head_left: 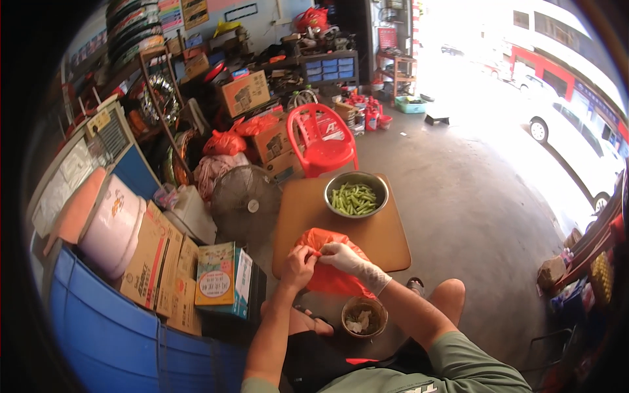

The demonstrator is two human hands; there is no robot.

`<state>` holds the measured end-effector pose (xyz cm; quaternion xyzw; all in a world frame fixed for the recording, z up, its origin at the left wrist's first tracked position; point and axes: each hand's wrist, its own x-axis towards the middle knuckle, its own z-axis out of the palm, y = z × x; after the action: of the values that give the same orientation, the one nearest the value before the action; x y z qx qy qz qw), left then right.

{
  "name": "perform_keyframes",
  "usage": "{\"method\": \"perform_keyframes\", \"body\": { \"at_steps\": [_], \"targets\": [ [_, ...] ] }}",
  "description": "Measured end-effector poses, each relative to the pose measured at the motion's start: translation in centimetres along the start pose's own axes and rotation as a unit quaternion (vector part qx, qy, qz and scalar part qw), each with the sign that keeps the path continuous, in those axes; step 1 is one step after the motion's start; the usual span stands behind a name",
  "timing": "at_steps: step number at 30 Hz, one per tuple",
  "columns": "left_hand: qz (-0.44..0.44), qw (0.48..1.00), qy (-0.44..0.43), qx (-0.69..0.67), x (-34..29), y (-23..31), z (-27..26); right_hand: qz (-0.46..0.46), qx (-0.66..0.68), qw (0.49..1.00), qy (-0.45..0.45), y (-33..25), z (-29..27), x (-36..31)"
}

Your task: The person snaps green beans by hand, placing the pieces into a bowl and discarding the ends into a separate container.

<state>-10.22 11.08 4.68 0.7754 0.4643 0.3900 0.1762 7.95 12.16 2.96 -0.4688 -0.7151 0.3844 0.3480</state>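
Note:
My bare left hand (299,264) and my right hand (342,256), in a whitish glove, meet over an orange-red plastic bag (341,283). Both sets of fingers are closed on the bag's gathered upper part. The bag rests on the near side of a small brown table (298,209) and hangs over its front edge; what is inside cannot be seen. Beyond it on the table stands a steel bowl (382,204) with many cut green pods (354,198), apart from both hands.
Below the table edge, between my legs, sits a small bin (382,327) with scraps in it. A red plastic chair (324,154) stands behind the table. To the left are a floor fan (246,204), cardboard boxes (157,259) and a blue container (105,321). A street opens at right.

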Motion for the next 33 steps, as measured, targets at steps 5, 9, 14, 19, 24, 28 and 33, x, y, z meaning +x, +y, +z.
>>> {"method": "perform_keyframes", "body": {
  "at_steps": [5, 9, 14, 19, 24, 28, 33],
  "targets": [
    [-0.028, 0.997, 0.051, -0.049, -0.2, -0.5, 0.7, -0.101, -0.054, 0.990, -0.085, 1.1, -0.5, 1.1],
    [-0.007, 0.997, 0.064, -0.032, -0.2, -0.5, 2.0, -0.079, 0.157, 0.983, -0.054, 4.9, 0.0, 1.4],
    [0.064, 0.991, 0.113, 0.025, -2.0, 0.4, 1.6, 0.118, 0.236, 0.963, -0.048, -0.1, -0.4, 0.5],
    [0.043, 0.990, 0.132, -0.003, -1.7, -0.2, 2.7, 0.093, 0.184, 0.972, -0.110, 0.6, -1.8, 0.4],
    [0.038, 0.987, 0.153, 0.011, -1.9, -0.6, 3.3, -0.068, -0.174, 0.980, 0.073, -0.6, -1.6, -0.7],
    [0.039, 0.989, 0.145, -0.009, -2.3, 0.0, 2.7, -0.094, -0.209, 0.971, 0.071, 0.7, -2.6, -0.7],
    [0.073, 0.984, 0.155, 0.042, -2.8, 0.1, 1.4, -0.176, -0.322, 0.928, 0.067, 2.1, -4.8, -0.1]
  ]
}}
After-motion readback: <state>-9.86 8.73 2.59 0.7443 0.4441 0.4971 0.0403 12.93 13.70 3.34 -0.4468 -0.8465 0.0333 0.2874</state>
